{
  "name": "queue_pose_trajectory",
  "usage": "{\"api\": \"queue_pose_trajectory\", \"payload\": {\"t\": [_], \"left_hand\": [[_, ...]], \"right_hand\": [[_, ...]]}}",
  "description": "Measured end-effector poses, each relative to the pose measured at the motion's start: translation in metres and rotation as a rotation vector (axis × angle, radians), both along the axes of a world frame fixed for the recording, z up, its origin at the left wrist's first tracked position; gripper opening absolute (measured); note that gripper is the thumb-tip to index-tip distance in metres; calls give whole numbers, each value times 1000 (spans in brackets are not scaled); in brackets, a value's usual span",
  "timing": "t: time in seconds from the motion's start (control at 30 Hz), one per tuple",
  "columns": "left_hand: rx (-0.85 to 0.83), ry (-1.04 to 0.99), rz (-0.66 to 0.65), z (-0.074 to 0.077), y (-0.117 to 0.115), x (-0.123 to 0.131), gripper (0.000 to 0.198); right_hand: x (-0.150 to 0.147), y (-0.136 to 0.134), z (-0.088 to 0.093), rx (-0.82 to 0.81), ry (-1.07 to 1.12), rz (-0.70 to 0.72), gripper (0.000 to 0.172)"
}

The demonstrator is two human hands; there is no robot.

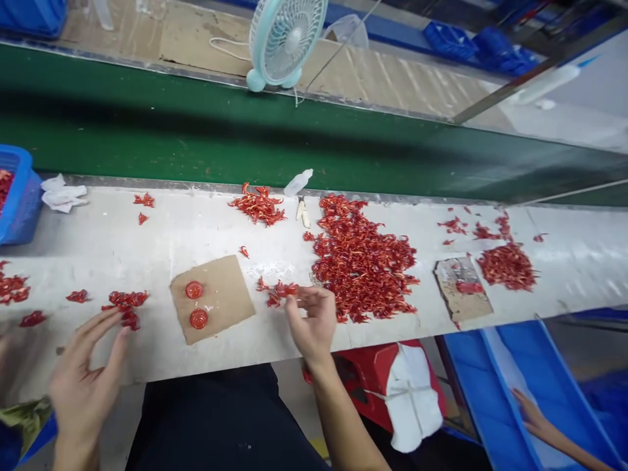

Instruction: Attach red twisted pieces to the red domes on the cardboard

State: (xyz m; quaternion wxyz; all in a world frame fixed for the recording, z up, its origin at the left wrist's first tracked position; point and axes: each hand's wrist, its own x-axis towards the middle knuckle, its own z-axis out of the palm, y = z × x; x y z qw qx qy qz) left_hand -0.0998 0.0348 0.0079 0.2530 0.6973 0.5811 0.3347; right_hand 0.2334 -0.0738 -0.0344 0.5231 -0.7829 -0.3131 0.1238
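My left hand (88,369) is at a small cluster of red plastic pieces (126,299), its thumb and fingers spread apart and the fingertips at the cluster's edge. My right hand (314,320) has its fingers curled in toward the thumb, with the fingertips on small red pieces (280,292). Between the hands lies a brown cardboard sheet (223,291). On it rest two round red parts, an upper one (193,289) and a lower one (199,318). A large heap of red pieces (363,261) spreads just right of my right hand.
A small white bottle (298,182) lies behind the heap. Farther back stands a fan (289,42) past a green belt (196,131). At the left is a blue basket (22,196). Another person's hand (530,412) is over blue trays (554,379) at the right.
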Motion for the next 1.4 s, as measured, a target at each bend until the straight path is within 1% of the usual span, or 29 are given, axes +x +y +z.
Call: {"api": "queue_pose_trajectory", "payload": {"t": [0.03,0.1,0.2,0.27,0.37,0.43,0.47,0.57,0.6,0.63,0.7,0.73,0.8,0.83,0.9,0.97,1.07,1.13,1.23,1.3,1.37,1.4], "left_hand": [[65,109,39,-1,2,-11,32],[98,298,64,-7,6,-30,38],[53,454,81,-19,8,-51,45],[13,520,119,-24,9,-58,40],[-81,649,140,-24,9,-62,31],[-142,697,123,-22,10,-63,31],[-160,687,120,-20,10,-62,33],[-201,581,120,-15,8,-59,39],[-208,543,128,-14,8,-57,40],[-214,505,139,-12,7,-55,41],[-222,395,177,-8,4,-49,44],[-241,305,201,-7,2,-44,45],[-316,55,242,-5,-1,-35,47],[-365,-83,245,-4,-3,-29,49],[-440,-315,210,-4,-6,-16,49],[-448,-441,148,-4,-10,-1,45],[-409,-534,58,-3,-15,20,29],[-405,-594,21,-2,-17,32,23],[-460,-639,4,-1,-19,41,20],[-511,-642,14,-2,-20,42,22],[-551,-636,24,-3,-21,42,25],[-567,-631,26,-4,-21,42,27]], "right_hand": [[16,-9,-5,-67,-60,-66,29],[44,-24,-14,-220,-199,-198,26],[69,-32,-20,-410,-294,-265,24],[77,-31,-21,-494,-303,-265,26],[82,-27,-18,-541,-297,-241,27],[84,-26,-14,-519,-303,-236,28],[84,-24,-11,-501,-315,-244,28],[77,-15,-2,-428,-348,-254,27],[73,-9,2,-402,-346,-219,25],[67,-1,5,-380,-339,-150,23],[54,20,11,-340,-331,79,17],[48,32,13,-325,-333,221,14],[37,57,15,-303,-346,482,14],[34,70,14,-302,-357,578,16],[30,93,9,-332,-390,692,19],[29,110,3,-385,-423,739,22],[30,125,-3,-427,-433,763,20],[31,129,-3,-429,-437,758,21],[29,128,1,-399,-419,722,25],[24,124,5,-337,-337,656,27],[15,116,10,-267,-164,609,29],[9,111,13,-240,-48,612,30]]}}
